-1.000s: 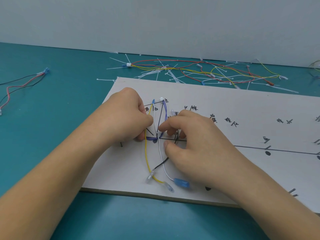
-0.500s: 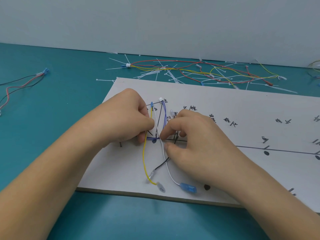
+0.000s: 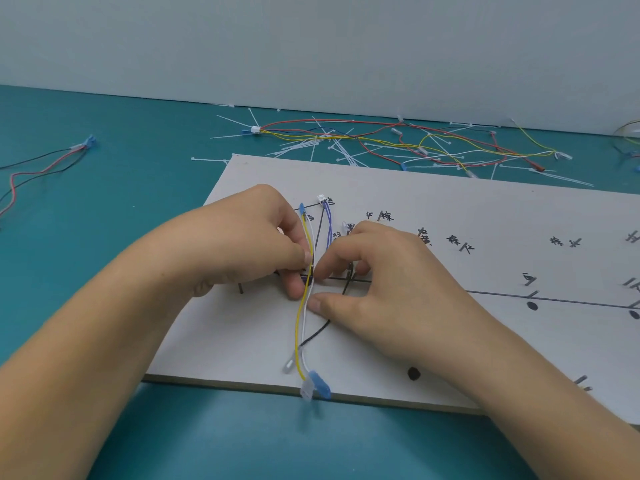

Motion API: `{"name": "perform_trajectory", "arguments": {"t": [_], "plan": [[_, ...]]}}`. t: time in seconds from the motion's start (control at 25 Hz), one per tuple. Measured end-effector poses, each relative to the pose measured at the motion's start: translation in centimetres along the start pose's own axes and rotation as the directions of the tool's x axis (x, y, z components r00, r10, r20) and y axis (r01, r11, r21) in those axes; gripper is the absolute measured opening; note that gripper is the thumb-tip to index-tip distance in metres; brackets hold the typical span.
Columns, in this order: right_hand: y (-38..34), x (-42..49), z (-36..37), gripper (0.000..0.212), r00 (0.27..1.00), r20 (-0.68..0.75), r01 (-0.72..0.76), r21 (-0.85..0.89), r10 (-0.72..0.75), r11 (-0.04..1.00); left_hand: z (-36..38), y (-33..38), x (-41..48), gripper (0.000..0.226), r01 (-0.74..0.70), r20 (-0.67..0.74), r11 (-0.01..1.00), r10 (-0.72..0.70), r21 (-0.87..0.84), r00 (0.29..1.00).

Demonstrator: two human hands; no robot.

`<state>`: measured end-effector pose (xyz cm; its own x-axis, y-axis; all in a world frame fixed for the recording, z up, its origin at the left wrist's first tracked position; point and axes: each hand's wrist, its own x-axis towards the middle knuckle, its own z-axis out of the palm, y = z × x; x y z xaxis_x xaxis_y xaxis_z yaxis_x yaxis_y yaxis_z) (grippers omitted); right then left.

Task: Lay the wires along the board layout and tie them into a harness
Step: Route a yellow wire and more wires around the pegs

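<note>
Teal counter (image 3: 104, 188) carries a flat grey layout board (image 3: 450, 195); left hand (image 3: 249, 244) and right hand (image 3: 391, 282) each pinch thin yellow wire (image 3: 297, 327) and thin white wire (image 3: 304, 336) in their grip.

My board (image 3: 450, 188) looks like matt, pale-faced wood; the wires (image 3: 296, 330) wear glossy plastic insulation, and the teal tabletop (image 3: 138, 140) is smooth, matt.

Yellow, white wires (image 3: 300, 323) across white board (image 3: 450, 202)
</note>
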<state>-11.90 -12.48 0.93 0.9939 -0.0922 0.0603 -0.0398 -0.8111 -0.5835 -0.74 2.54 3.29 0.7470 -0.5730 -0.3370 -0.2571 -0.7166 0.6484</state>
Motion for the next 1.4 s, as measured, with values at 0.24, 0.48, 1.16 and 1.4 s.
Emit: {"name": "perform_trajectory", "arguments": {"t": [0.24, 0.48, 1.16, 1.4], "plan": [[-0.2, 0.2, 0.6, 0.044, 0.999, -0.050, 0.016, 0.050, -0.013, 0.999, -0.4, -0.3, -0.2, 0.008, -0.025, 0.039, 0.999, 0.024, 0.022, 0.999], [-0.1, 0.2, 0.7, 0.037, 0.998, -0.063, 0.024, 0.017, -0.023, 1.000, -0.8, -0.7, -0.1, 0.008, -0.028, 0.093, 0.999, 0.025, 0.033, 0.995], [0.0, 0.2, 0.7, 0.010, 0.978, -0.090, 0.194, 0.064, -0.188, 0.979, -1.0, -0.7, -0.5, 0.009, -0.056, 0.190, 0.998, 0.048, 0.039, 0.981], [0.1, 0.1, 0.3, 0.004, 0.989, -0.080, 0.134, 0.164, -0.122, 0.977, -0.5, -0.2, -1.0, 0.016, -0.037, 0.119, 0.996, 0.027, 0.081, 0.993]]}}
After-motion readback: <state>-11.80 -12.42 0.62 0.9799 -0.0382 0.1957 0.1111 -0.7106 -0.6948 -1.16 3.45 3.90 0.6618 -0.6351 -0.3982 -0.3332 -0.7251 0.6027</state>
